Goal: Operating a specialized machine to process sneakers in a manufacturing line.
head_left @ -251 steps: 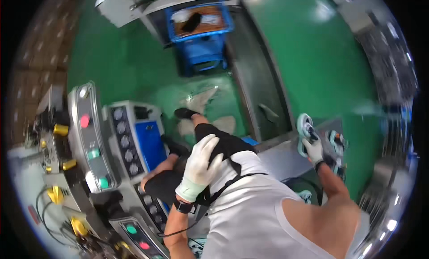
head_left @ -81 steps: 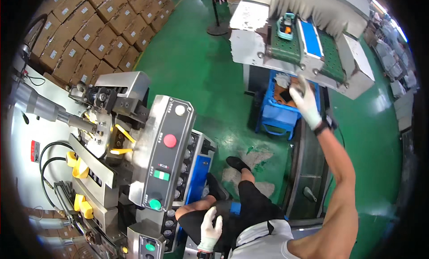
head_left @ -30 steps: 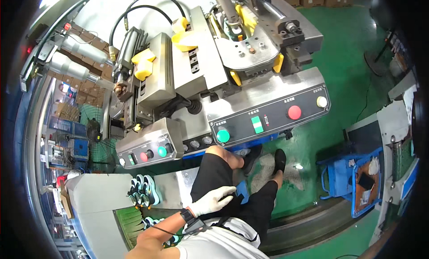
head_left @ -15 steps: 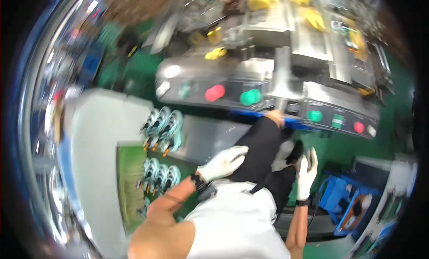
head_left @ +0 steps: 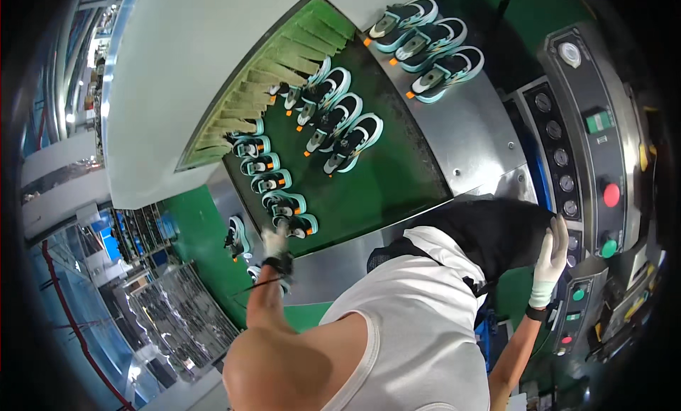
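Observation:
My left hand (head_left: 274, 242), in a pale glove, reaches the near end of a row of sneakers on a green conveyor belt (head_left: 401, 191). Its fingertips are blurred against the nearest sneaker (head_left: 303, 226), so I cannot tell whether they grip it. The sneakers are black and white with mint soles and orange tabs. A second group of sneakers (head_left: 355, 143) lies farther along the belt, partly under a green strip curtain (head_left: 245, 92). My gloved right hand (head_left: 549, 263) is raised beside the machine panel, fingers stretched out, holding nothing.
A white tunnel housing (head_left: 163, 92) curves over the belt. Three sneakers (head_left: 447, 74) sit on the steel ledge (head_left: 486, 145); others stand at the left edge. On the right, a control panel (head_left: 592, 163) carries gauges and red and green buttons. Metal racks (head_left: 177, 319) stand at the lower left.
My view and body have turned left, from the machine to the belt. My left hand has stretched out to the row of sneakers. The right hand remains open.

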The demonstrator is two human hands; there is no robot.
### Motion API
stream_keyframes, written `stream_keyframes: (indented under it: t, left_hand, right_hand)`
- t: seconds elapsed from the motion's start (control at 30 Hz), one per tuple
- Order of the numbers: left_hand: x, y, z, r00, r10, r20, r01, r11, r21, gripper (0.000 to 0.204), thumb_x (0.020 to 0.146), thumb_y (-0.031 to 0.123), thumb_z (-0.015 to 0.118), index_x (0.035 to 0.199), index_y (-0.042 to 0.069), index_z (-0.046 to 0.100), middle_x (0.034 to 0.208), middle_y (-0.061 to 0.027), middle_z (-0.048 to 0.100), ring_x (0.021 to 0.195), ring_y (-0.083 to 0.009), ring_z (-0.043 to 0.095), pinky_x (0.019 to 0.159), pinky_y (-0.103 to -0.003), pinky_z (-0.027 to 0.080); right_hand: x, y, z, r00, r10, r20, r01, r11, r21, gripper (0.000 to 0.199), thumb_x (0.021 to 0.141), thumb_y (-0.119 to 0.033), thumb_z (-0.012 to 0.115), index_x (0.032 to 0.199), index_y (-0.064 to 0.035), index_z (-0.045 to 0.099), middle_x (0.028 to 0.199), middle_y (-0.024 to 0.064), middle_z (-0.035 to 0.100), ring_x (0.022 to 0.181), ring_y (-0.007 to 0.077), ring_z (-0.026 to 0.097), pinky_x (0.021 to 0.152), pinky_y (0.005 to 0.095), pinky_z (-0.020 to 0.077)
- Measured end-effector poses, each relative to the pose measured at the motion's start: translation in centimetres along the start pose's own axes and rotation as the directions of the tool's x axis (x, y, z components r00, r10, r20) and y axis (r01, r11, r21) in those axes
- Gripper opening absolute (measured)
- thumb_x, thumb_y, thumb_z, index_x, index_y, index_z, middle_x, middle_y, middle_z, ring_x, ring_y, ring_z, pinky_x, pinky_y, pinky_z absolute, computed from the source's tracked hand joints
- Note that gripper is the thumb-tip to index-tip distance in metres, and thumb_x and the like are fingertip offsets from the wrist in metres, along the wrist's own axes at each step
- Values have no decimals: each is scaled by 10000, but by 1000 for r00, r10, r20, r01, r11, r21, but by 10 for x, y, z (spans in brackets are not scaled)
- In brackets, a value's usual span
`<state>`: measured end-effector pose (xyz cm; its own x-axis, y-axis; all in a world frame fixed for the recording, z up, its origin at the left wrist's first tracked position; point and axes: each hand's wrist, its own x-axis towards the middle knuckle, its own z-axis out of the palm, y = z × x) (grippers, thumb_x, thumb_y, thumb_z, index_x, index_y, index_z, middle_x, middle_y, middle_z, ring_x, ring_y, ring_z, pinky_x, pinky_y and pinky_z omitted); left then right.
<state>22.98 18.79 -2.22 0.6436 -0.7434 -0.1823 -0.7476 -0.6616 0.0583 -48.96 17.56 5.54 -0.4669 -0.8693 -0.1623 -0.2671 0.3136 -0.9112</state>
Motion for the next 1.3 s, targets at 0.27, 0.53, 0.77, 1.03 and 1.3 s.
stream_keyframes:
  t: [0.27,0.53,0.77,1.03,1.3]
  left_hand:
    - [-12,15,46,975,167,-143,-173,984,-30,245,967,230,523,1069,38,636,1121,-222,539,1029,-415,535,889,-476,481]
    - [-111,254,25,663,732,-157,-722,569,-393,285,877,191,682,1121,56,624,1104,-179,601,1042,-376,598,915,-444,488]
    - [-86,389,-46,262,965,9,-860,237,-451,153,935,161,603,1068,101,648,1027,-116,623,902,-347,646,721,-427,536]
    - [-229,557,-110,-285,958,-27,-568,-191,-800,344,1028,217,424,899,-24,634,896,-116,644,743,-210,631,670,-310,489]
    - [-378,603,-145,-859,503,-93,-325,-678,-660,104,871,23,572,961,-4,617,882,-122,609,730,-279,649,615,-344,521]
  right_hand:
    - [12,4,3,996,20,83,-17,999,-29,427,1021,-11,477,1442,49,431,1444,157,505,1335,221,497,1131,338,382]
    - [-2,-27,25,998,-65,13,66,994,-92,401,993,-36,528,1385,41,504,1362,152,579,1226,225,575,1059,334,441]
    - [-38,-108,56,990,-96,107,99,995,-24,600,876,-193,716,1383,37,494,1372,205,550,1273,303,550,1062,373,448]
    - [-41,-153,34,896,-315,-313,242,937,-251,394,815,-175,737,1148,-21,592,957,161,662,835,351,665,723,404,547]
    - [-137,-143,-57,818,-132,-559,68,989,-133,559,839,-280,743,1286,-8,549,1008,204,676,908,369,680,791,409,555]
